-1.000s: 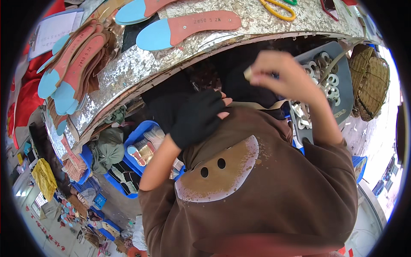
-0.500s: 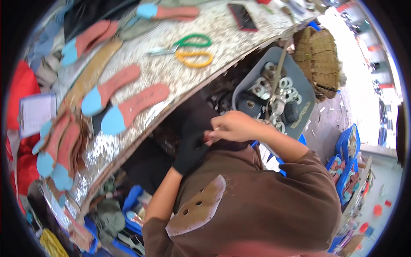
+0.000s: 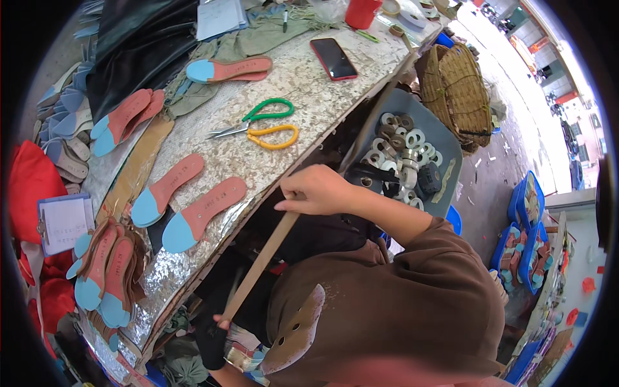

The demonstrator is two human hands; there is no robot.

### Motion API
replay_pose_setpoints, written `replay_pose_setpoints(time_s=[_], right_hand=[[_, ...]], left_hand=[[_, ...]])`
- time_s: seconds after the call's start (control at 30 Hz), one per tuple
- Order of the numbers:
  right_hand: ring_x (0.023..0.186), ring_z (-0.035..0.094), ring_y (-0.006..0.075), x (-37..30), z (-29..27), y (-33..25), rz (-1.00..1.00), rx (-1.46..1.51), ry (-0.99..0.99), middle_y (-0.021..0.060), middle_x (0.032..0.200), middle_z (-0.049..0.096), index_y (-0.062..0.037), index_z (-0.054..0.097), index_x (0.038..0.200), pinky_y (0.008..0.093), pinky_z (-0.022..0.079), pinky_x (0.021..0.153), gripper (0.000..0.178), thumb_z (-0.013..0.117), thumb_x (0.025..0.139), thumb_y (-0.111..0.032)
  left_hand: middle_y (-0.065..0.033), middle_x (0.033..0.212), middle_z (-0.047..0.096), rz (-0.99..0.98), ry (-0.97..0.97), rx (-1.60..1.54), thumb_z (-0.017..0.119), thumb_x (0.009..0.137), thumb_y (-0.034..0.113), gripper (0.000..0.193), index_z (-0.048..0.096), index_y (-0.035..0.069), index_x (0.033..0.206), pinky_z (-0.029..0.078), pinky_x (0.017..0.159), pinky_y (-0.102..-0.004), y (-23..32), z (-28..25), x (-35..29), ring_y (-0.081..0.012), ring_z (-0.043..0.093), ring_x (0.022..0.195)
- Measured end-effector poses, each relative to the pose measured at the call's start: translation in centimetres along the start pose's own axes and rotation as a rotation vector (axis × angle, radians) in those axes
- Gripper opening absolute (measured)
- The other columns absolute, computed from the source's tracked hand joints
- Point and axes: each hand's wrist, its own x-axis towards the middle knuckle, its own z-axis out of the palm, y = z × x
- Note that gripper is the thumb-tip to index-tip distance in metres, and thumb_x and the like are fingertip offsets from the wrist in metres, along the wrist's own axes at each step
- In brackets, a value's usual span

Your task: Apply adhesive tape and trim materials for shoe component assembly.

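A tan strip of tape [image 3: 259, 266] is stretched in a slanting line between my hands, off the table's near edge. My right hand [image 3: 317, 190], bare and closed, grips its upper end beside the table edge. Its lower end is pinched in my left hand [image 3: 213, 337], which wears a black glove with bare fingertips. The glove is partly lost against the dark area below the table. Nearest on the table lie a pink insole with a blue toe [image 3: 205, 213] and a similar insole [image 3: 169, 189]. Scissors [image 3: 255, 126] with one green and one yellow handle lie open beyond.
Right of the table, a grey bin [image 3: 403, 103] holds several tape rolls, with a wicker basket [image 3: 456, 97] behind. A phone [image 3: 333, 59] and a red container [image 3: 363, 13] sit on the table. Stacked insoles [image 3: 106, 274] and a clipboard [image 3: 66, 222] are at left.
My hands were close together; now they are far apart, the left lower and leftward, the right slightly leftward. The tape shows stretched between them. The whole view has shifted, showing more of the far table.
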Motion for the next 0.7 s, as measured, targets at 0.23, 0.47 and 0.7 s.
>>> replay_pose_setpoints(time_s=[0.23,0.47,0.7], right_hand=[[0.063,0.060,0.0334,-1.1,3.6,2.5,0.097,-0.183,-0.110,0.0092,0.060,0.055,-0.0096,0.053,0.074,0.0451,0.046,0.057,0.032,0.068,0.083,-0.037],[0.115,0.054,0.0331,0.6,7.6,-5.1,-0.435,0.585,-0.341,0.0158,0.124,0.052,-0.0083,0.060,0.109,0.0395,0.047,0.093,0.030,0.071,0.086,-0.024],[0.085,0.065,0.0368,2.5,13.5,-12.2,-0.226,0.519,-0.594,0.0181,0.091,0.064,-0.0040,0.055,0.106,0.0449,0.050,0.072,0.038,0.061,0.092,-0.038]], left_hand=[[-0.0017,0.071,0.060,-0.240,0.126,0.087,0.073,0.080,0.011,0.017,0.062,0.001,0.090,0.043,0.058,-0.0258,-4.8,-4.8,-6.0,-0.0093,0.054,0.063],[-0.0010,0.070,0.058,-0.162,0.133,0.035,0.074,0.080,0.015,0.023,0.061,0.001,0.093,0.042,0.057,-0.0246,-5.0,-4.0,-5.3,-0.0091,0.052,0.061],[-0.0033,0.077,0.061,0.248,0.037,0.139,0.071,0.083,0.019,0.020,0.063,0.001,0.086,0.045,0.064,-0.0270,3.7,1.4,1.4,-0.0103,0.055,0.071]])
